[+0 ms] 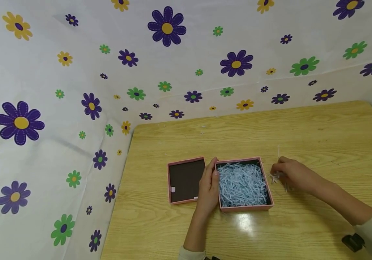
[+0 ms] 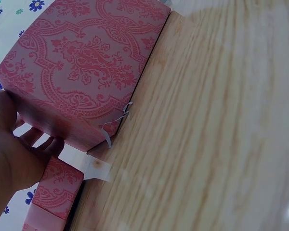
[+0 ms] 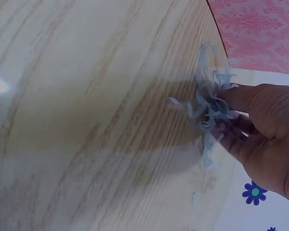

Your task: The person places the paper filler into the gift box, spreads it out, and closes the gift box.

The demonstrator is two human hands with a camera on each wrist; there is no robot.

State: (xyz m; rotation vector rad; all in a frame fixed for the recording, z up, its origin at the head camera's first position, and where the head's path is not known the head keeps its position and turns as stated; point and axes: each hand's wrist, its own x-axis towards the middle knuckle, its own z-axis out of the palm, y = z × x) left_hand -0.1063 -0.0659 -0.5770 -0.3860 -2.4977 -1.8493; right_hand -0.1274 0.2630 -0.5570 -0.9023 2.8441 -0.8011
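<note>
A pink patterned box stands on the table, filled with pale blue shredded paper. At its left wall my left hand holds it, the thumb tip at the rim and the fingers along the outer side. The box's patterned outside fills the top of the left wrist view, with a loose paper strip hanging at a lower corner. Just right of the box, my right hand pinches a small bunch of paper shreds between thumb and fingers, low over the table.
Left of the box lies a shallow pink-edged lid with its dark inside up and small white tabs; my left hand overlaps its right edge. Stray paper bits dot the wooden table. Flower-printed white sheeting borders the back and left.
</note>
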